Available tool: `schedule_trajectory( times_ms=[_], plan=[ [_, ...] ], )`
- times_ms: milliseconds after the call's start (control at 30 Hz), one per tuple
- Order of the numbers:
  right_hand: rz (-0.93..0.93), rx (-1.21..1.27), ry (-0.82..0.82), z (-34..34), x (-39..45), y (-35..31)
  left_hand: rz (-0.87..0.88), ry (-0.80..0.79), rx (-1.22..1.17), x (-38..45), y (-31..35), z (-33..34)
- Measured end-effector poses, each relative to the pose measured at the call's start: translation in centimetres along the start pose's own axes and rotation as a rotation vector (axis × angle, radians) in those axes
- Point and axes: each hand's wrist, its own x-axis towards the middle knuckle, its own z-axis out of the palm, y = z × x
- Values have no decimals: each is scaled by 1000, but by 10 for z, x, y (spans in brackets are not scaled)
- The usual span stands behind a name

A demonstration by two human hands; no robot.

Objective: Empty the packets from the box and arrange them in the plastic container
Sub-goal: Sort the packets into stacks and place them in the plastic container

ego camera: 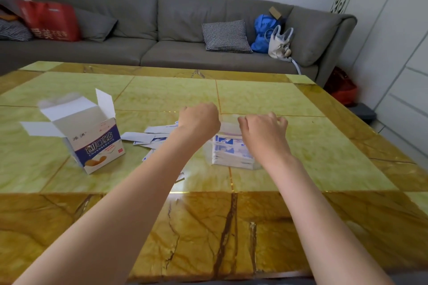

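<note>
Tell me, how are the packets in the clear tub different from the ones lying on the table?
The packets in the tub sit in a neat stack; the loose packets lie scattered flat on the table. The stack is inside the clear container; the loose ones lie beside the box. Both are white and blue.

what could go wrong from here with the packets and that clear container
1. The clear plastic container already holds a tall stack, and both the left hand and the right hand are over it; pushing more in could tip or slide it.
2. The loose packets lie partly under the left forearm, so a sweep could scatter them.
3. The open box stands tilted with flaps out; a knock might topple it.
</note>
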Motion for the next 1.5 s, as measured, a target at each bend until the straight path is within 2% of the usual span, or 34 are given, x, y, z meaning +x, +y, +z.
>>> schedule_trajectory(
  times_ms=[67,167,333,400,467,567,633,733,833,933,1000,1100,1200,1267,1400,1500],
  plan=[
    [-117,100,57,-5,0,-9,35,75,-74,-5,-10,-5],
    [-288,276,-9,-1,-5,-33,9,111,-108,-16,-34,-9],
    [-431,300,-283,31,-28,-81,-114,-90,-108,-53,-89,2],
    [-424,236,-461,44,-39,-91,-88,-191,-92,-73,-101,14],
    [-402,148,-557,53,-43,-97,-53,-229,-118,-88,-111,23],
    [-427,52,-497,63,-41,-99,-12,-203,-88,-102,-117,24],
    [-417,156,-447,66,-40,-101,8,-183,-100,-109,-118,22],
    [-393,334,-409,64,-41,-102,17,-104,-263,-115,-121,15],
    [-399,407,-437,59,-43,-101,37,-7,-221,-113,-131,13],
    [-384,448,-456,56,-46,-98,31,-169,-27,-107,-138,21],
    [-310,545,-454,51,-45,-93,19,-244,2,-104,-138,26],
    [-117,753,-325,40,-40,-84,16,-235,-46,-103,-135,22],
    [-38,832,-204,30,-35,-78,12,-239,-83,-105,-133,16],
    [6,852,-234,29,-35,-78,2,-231,-86,-108,-134,12],
    [22,804,-479,30,-42,-79,-33,-285,-32,-113,-143,6],
    [-86,670,-392,27,-43,-81,-52,-388,34,-119,-151,5]
  ],
)
